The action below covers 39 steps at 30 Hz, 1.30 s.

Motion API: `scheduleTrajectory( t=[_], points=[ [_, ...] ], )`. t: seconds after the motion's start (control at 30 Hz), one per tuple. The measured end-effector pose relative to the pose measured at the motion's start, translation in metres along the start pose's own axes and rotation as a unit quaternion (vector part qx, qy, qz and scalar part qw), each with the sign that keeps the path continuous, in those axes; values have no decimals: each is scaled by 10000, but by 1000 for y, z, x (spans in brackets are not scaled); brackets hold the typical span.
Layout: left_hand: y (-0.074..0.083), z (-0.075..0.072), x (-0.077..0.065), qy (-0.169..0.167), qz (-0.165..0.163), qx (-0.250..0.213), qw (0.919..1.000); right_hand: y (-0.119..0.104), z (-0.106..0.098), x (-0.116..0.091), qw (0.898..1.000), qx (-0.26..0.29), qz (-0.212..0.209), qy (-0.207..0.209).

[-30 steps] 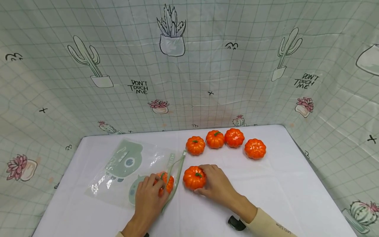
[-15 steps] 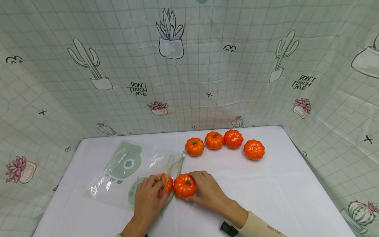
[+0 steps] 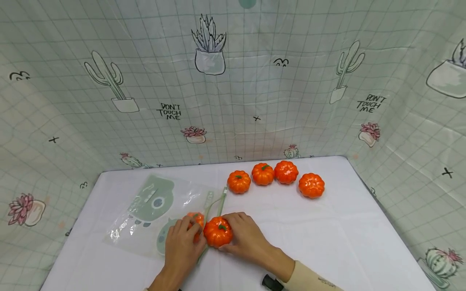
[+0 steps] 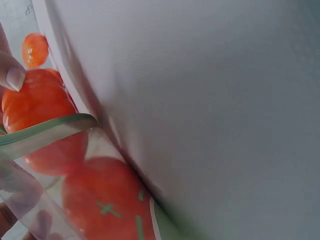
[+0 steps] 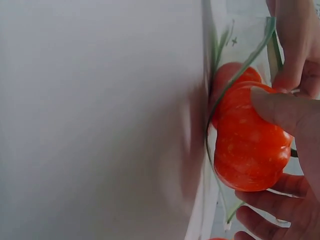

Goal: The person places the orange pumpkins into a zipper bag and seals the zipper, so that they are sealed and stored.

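"DON'T TOUCH ME" (image 3: 170, 112) x2, bkdrop (image 3: 225, 97)

Bright orange pumpkins (image 3: 215, 234), green stems (image 3: 222, 227), white counter (image 3: 327, 242)
Pale-green creatures (image 3: 164, 194) decorate the clear bag (image 3: 191, 197); cacti (image 3: 106, 74) pattern the pale, green-gridded curtain (image 3: 233, 93); the sleeve (image 3: 306, 279) is beige.

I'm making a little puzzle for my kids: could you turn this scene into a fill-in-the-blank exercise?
1. At the clear bag's mouth, the right grip holds a pumpkin with a ____ stem.
2. Near the table's far edge sit ____ loose pumpkins.
3. The backdrop reads "DON'T ____ ME".

Missing words: green; four; TOUCH.
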<state>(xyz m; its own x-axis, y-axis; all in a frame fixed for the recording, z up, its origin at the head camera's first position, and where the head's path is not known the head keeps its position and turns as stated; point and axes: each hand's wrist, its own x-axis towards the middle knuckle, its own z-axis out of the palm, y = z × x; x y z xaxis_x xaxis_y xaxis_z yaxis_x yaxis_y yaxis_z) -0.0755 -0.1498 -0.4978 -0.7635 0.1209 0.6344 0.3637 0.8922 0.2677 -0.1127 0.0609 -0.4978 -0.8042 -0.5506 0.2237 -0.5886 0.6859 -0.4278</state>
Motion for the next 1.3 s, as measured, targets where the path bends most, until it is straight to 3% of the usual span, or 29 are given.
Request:
scheduleTrajectory(
  t=[0.13,0.57,0.73,1.0,1.3],
  points=[
    [0,1,1,146,146,-85,9997,-6,4,6,9999,-95,-68,-24],
    [0,0,3,32,213,-114,9997,-24,24,16,9966,-755,-281,-142],
    [0,-3,4,-98,136,-106,9998,-23,20,11,9979,-589,-86,-272],
    [0,-4,4,-48,129,-23,9999,-13,18,5,9989,-460,-68,-117],
    [-1,-4,2,-162,139,61,9998,-21,26,12,9954,-901,-282,-162]
  ],
)
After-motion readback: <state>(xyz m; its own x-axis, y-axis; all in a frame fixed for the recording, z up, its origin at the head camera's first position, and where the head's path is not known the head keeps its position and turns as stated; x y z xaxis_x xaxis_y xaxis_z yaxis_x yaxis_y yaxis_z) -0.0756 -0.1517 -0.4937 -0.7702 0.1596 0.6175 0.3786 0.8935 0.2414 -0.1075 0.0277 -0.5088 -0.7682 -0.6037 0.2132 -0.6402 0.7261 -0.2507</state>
